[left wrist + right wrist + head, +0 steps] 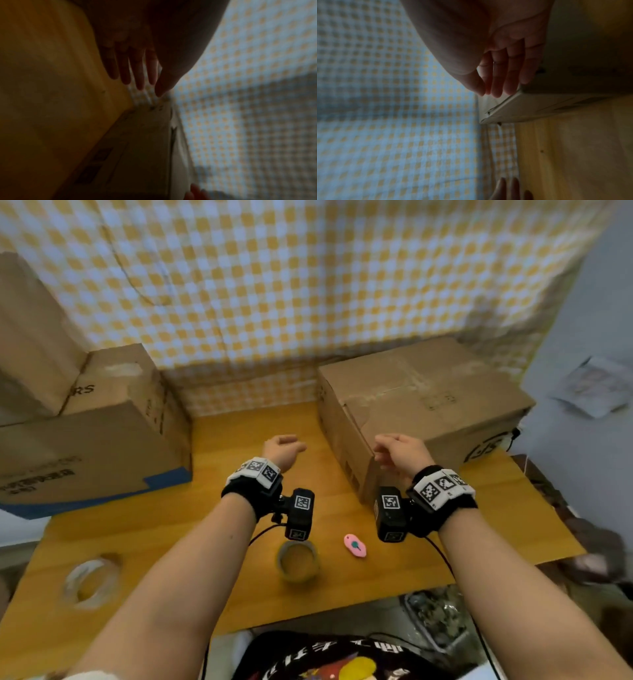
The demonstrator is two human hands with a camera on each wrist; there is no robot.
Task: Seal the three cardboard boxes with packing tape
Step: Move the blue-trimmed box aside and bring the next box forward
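A closed cardboard box (421,405) stands at the back right of the wooden table (171,525). My right hand (397,453) hovers at its near left corner with fingers relaxed and holding nothing; the right wrist view shows those fingers (496,86) straight beside the box edge (522,108). My left hand (284,448) hangs over the table's middle, loosely open and empty, fingers (139,75) straight. Two more boxes are stacked at the left, a large one (85,446) under a smaller one (113,378). A brown tape roll (298,559) stands near the front.
A pink cutter (355,545) lies right of the brown roll. A clear tape roll (90,580) lies at the front left. A yellow checked cloth (308,285) covers the wall behind. A further cardboard flap (30,337) rises at the far left.
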